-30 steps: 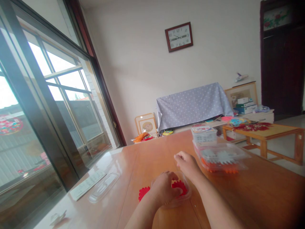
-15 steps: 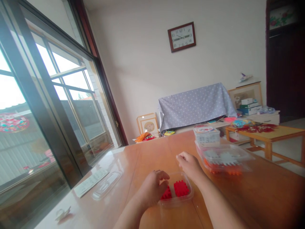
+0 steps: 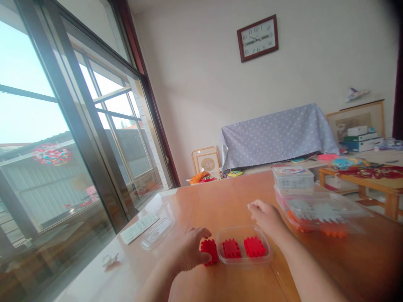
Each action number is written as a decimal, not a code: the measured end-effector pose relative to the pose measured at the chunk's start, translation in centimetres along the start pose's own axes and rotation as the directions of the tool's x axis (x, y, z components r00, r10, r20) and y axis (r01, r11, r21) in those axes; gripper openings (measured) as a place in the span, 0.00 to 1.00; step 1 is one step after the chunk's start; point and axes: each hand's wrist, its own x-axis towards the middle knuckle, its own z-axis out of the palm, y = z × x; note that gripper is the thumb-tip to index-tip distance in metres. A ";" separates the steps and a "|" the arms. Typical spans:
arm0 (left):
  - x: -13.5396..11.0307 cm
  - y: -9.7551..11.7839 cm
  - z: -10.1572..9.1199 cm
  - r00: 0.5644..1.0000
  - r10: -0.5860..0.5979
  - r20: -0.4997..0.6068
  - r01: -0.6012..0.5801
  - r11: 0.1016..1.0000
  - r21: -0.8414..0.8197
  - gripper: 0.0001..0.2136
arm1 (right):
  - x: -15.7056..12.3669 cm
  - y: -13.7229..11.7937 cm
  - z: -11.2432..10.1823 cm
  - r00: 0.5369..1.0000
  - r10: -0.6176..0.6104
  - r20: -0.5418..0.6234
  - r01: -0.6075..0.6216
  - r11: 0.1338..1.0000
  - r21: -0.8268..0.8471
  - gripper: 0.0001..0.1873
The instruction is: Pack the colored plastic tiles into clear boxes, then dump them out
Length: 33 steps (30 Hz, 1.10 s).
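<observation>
The tub (image 3: 241, 231) can be entered from straight above, between or around its two red blocks (image 3: 231, 248). Just left of it, a third block (image 3: 210, 247) and the left hand (image 3: 190, 249) block the way; right, the right hand (image 3: 264, 213) and forearm do. Beyond the tub, bare table (image 3: 220, 203) gives passage; boxes (image 3: 294, 182) obstruct farther right.

Pretty plain off-white wall (image 3: 195, 58) back there, with a rectangular brown-framed wall clock (image 3: 258, 38) up high. Big dark-framed glass window (image 3: 86, 126) takes up the left side, daylight pouring in and leaving whitish glare on the glossy wooden table (image 3: 233, 195). There's a grey-blue spotted cloth (image 3: 277, 138) draped by the wall, framed pictures (image 3: 359, 115) either side, plus a low wooden coffee table (image 3: 389, 200) off right.
</observation>
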 end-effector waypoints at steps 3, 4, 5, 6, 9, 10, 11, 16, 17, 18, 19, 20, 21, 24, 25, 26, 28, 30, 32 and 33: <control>0.2 -0.4 0.7 1.000 -0.010 -0.007 0.010 1.000 0.008 0.26 | -0.2 -0.2 0.0 1.000 -0.004 0.005 0.004 1.000 0.022 0.18; 0.3 -0.5 0.9 1.000 -0.008 -0.012 0.008 1.000 0.009 0.26 | -0.2 -0.3 0.0 1.000 -0.013 0.000 0.013 1.000 0.019 0.18; 0.3 -0.6 1.1 1.000 -0.002 -0.016 0.002 1.000 0.009 0.25 | -0.2 -0.3 0.0 1.000 -0.020 -0.005 0.020 1.000 0.012 0.18; 0.4 -0.7 1.2 1.000 0.006 -0.018 -0.006 1.000 0.008 0.25 | -0.2 -0.2 0.0 1.000 -0.022 -0.004 0.022 1.000 0.001 0.18; 0.4 -0.9 1.1 0.999 0.019 -0.044 -0.020 1.000 -0.014 0.24 | 0.1 0.0 0.0 1.000 0.000 0.006 0.000 1.000 -0.022 0.18; 0.4 -0.8 1.0 0.998 0.022 -0.065 -0.024 0.999 -0.025 0.24 | 0.1 0.1 0.0 1.000 0.002 0.009 -0.002 1.000 -0.022 0.18; 0.5 -0.7 0.8 0.995 0.027 -0.092 -0.030 0.999 -0.036 0.23 | 0.2 0.1 0.0 1.000 0.003 0.009 -0.002 1.000 -0.022 0.18; 1.3 1.8 0.1 0.975 0.100 -0.198 -0.110 0.993 -0.042 0.18 | 0.1 0.0 -0.1 1.000 -0.028 -0.009 0.028 0.999 -0.032 0.18; 1.6 2.6 0.1 0.974 0.115 -0.195 -0.125 0.992 -0.036 0.17 | 0.1 0.0 -0.1 0.999 -0.030 -0.011 0.030 0.999 -0.036 0.18; 1.9 3.5 0.2 0.976 0.126 -0.179 -0.133 0.991 -0.026 0.16 | 0.1 0.0 -0.1 1.000 -0.029 -0.011 0.029 0.999 -0.039 0.18; 2.2 4.4 0.3 0.979 0.134 -0.155 -0.137 0.990 -0.014 0.16 | 0.0 0.0 -0.1 1.000 -0.027 -0.009 0.026 0.999 -0.041 0.18; 2.4 5.2 0.5 0.982 0.140 -0.129 -0.141 0.990 0.001 0.16 | 0.0 0.0 -0.1 1.000 -0.026 -0.009 0.026 0.999 -0.041 0.18; 2.7 5.9 0.8 0.985 0.139 -0.101 -0.138 0.990 0.018 0.15 | 0.0 0.0 -0.2 1.000 -0.028 -0.008 0.027 0.999 -0.040 0.18; 3.3 7.1 1.7 0.992 0.120 -0.034 -0.117 0.990 0.075 0.15 | 0.0 -0.3 -0.3 0.999 -0.037 -0.015 0.037 0.999 -0.038 0.17; 3.5 7.2 2.0 0.994 0.112 -0.019 -0.109 0.990 0.092 0.15 | -0.1 -0.4 -0.4 0.999 -0.037 -0.019 0.036 0.999 -0.035 0.17; 3.6 7.2 2.2 0.994 0.105 -0.008 -0.104 0.989 0.106 0.15 | -0.1 -0.4 -0.4 0.999 -0.033 -0.020 0.033 0.999 -0.031 0.17; 3.7 7.0 2.5 0.995 0.095 -0.003 -0.094 0.988 0.126 0.15 | -0.1 -0.6 -0.5 0.999 -0.029 -0.022 0.028 0.999 -0.020 0.17; 3.8 6.8 2.5 0.996 0.086 -0.008 -0.084 0.987 0.135 0.15 | -0.1 -0.6 -0.6 0.999 -0.032 -0.024 0.031 0.999 -0.015 0.17; 3.7 6.7 2.3 0.997 0.079 -0.007 -0.077 0.987 0.143 0.16 | 0.0 -0.6 -0.6 0.999 -0.034 -0.024 0.034 0.999 -0.019 0.17; 3.6 6.8 2.2 0.997 0.077 -0.004 -0.076 0.986 0.148 0.16 | 0.0 -0.6 -0.6 0.999 -0.036 -0.024 0.036 0.999 -0.023 0.17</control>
